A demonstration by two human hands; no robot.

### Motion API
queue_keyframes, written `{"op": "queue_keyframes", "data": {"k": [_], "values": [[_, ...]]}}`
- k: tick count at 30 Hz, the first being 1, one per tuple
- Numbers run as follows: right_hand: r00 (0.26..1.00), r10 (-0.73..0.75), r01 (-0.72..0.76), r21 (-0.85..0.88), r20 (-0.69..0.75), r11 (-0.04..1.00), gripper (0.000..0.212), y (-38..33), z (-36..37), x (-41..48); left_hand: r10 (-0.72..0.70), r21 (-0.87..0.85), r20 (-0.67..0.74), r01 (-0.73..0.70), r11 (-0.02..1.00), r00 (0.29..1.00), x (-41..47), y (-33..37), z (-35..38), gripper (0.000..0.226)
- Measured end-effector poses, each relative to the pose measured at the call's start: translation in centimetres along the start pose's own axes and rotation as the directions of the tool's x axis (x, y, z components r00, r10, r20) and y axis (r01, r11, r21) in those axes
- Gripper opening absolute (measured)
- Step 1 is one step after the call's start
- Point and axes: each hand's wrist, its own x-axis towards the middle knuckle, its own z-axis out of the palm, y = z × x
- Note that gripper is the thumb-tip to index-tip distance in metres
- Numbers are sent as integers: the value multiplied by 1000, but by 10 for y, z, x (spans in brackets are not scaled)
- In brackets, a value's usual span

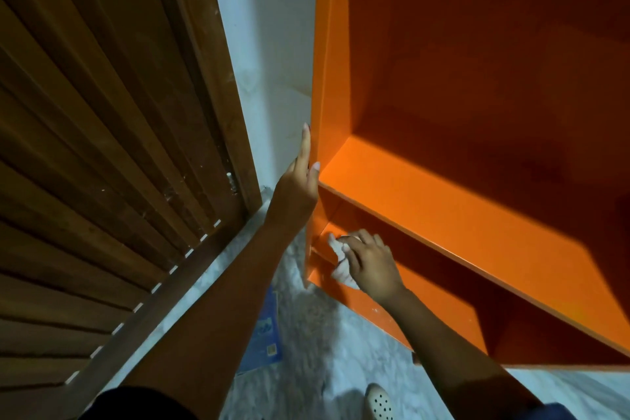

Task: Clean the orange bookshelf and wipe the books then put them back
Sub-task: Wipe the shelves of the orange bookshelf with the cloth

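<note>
Dim, hard shadow across the orange bookshelf (443,215), edges warped

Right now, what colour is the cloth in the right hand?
White; the cloth shows best in the head view, under the right hand.

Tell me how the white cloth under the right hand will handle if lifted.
The cloth is bunched and creased under the right hand, so it is probably floppy and would droop when lifted. It looks small and thin, so likely light. On the smooth orange shelf it should slide easily.
</note>
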Motion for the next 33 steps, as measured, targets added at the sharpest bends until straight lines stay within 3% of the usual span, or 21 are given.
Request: {"op": "queue_keyframes", "data": {"k": [5, 11, 17, 20, 26, 33], "values": [[991, 115, -101, 167, -76, 981, 63, 40, 36, 16, 15, 51, -2, -14, 999, 1000, -27, -55, 34, 58], [957, 241, -167, 370, -162, 914, 35, 92, 88, 45, 22, 51, 31, -24, 998, 999, -73, -134, 85, 73], [941, 282, -164, 481, -185, 862, 33, 118, 131, 79, 103, 47, 46, -105, 993, 994, -99, -202, 121, 75], [934, 262, -113, 495, -244, 861, 29, 127, 147, 93, 112, 31, 11, -113, 993, 994, -104, -220, 138, 82], [916, 210, 6, 533, -342, 846, 24, 143, 160, 103, 285, 138, -172, -264, 955, 943, -104, -239, 155, 76], [884, 150, 117, 520, -443, 846, 22, 150, 156, 74, 262, 128, -219, -238, 963, 940, -112, -236, 153, 73]]}}
